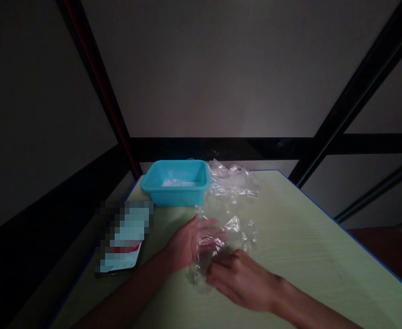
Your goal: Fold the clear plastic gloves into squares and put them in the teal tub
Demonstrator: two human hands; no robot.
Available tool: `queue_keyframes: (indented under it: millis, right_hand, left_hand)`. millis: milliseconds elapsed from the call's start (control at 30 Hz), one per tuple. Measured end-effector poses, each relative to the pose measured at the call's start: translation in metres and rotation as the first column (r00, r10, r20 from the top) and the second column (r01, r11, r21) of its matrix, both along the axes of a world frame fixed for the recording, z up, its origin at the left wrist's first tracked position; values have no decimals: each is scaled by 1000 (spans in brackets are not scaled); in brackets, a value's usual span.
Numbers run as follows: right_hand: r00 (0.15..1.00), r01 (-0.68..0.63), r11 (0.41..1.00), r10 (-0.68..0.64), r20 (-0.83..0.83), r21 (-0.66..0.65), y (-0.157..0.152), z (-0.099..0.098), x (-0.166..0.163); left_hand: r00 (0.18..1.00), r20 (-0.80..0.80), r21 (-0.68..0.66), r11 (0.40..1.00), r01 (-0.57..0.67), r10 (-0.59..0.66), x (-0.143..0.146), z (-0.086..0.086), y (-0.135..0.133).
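A clear plastic bag (pixel 233 228) lies crinkled over the near middle of the table. My left hand (pixel 194 240) has its fingers stretched out inside or behind the see-through film; which of the two I cannot tell. Close by on the right, my right hand (pixel 242 278) is closed, its fingers curled on the bag's near edge. Beyond my left hand stands a turquoise plastic basin (pixel 178 196) with something white, perhaps paper or film, on its bottom.
More crumpled clear plastic (pixel 235 180) rests to the right of the basin at the back. A phone or tablet (pixel 125 242), partly blurred out, lies at the left edge of the pale table (pixel 307 242). Dark-framed wall panels (pixel 221 82) rise behind.
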State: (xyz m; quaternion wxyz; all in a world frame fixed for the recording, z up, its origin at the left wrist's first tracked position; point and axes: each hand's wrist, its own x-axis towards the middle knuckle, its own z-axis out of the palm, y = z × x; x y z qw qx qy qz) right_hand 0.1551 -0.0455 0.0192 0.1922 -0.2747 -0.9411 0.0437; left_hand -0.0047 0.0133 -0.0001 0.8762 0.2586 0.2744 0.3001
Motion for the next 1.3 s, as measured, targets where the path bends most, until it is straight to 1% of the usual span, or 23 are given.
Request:
queue_keyframes:
  millis: [100,200,300,400,467,533,667,733,767,800,833,867,900,933,967,1000,1067,1100,1133,1167,1200,1233,1300]
  right_hand:
    - [997,23,995,-15,82,-95,-8,0,-4]
    - [988,47,998,-40,148,-38,-2,1,9]
    - [982,18,998,-28,184,57,4,-1,19]
    - [981,3,997,-18,191,82,6,-2,22]
    - [975,-7,998,-7,221,65,4,-2,22]
    - [964,-26,999,17,264,31,2,-2,20]
    - [949,-86,995,96,301,-47,-6,-4,15]
    - [953,-135,986,156,260,-98,-12,-5,11]
    - [955,-173,975,200,218,-136,-14,-5,10]
    - [955,-222,958,251,159,-181,-17,-6,9]
    - [950,-275,932,302,85,-236,-19,-6,8]
    - [942,-321,901,335,-5,-291,-20,-5,8]
    - [939,-345,877,329,-103,-336,-20,-4,8]
    - [939,-335,868,278,-200,-367,-19,-2,9]
    - [939,-291,877,185,-289,-383,-17,0,10]
    - [929,-214,895,62,-365,-392,-14,2,11]
    - [863,-32,912,-181,-472,-408,-6,6,15]
    - [823,34,903,-269,-501,-429,-3,8,17]
    - [790,72,890,-327,-519,-451,1,9,19]
    - [770,85,880,-356,-529,-468,4,9,20]
    - [768,74,876,-355,-533,-477,7,10,22]
    - [780,48,876,-333,-530,-480,8,10,22]
    - [833,-26,872,-251,-493,-488,9,8,21]
  left_hand:
    - [999,-10,58,998,-30,31,0,3,-3]
    - [975,-63,188,962,-196,211,2,0,-3]
    - [892,-139,341,867,-365,430,2,-5,-1]
    - [751,-264,545,736,-402,605,-3,-4,3]
    - [620,-340,665,647,-373,707,-8,-1,5]
    - [505,-395,735,593,-327,768,-11,1,6]
    - [381,-451,797,556,-235,807,-14,0,9]
    - [321,-486,816,553,-167,813,-15,-2,9]
    - [274,-489,836,535,-121,828,-16,-2,9]
    - [223,-469,867,494,-72,855,-17,-2,8]
    - [180,-418,904,428,-21,891,-18,-2,6]
    - [157,-342,939,342,30,927,-19,-1,4]
    - [158,-253,967,243,82,954,-20,0,1]
    - [187,-174,979,150,135,967,-20,2,-3]
    - [244,-120,978,73,193,962,-20,4,-8]
    - [331,-103,964,12,265,938,-18,6,-13]
    - [554,-191,896,-86,436,810,-13,9,-25]
    - [663,-282,849,-141,509,693,-10,11,-31]
    - [737,-368,806,-200,556,566,-7,13,-36]
    - [781,-431,775,-257,577,452,-3,14,-41]
    - [800,-477,751,-304,586,364,0,15,-46]
    - [803,-511,731,-335,594,308,3,15,-49]
    - [775,-581,686,-363,631,248,7,13,-56]
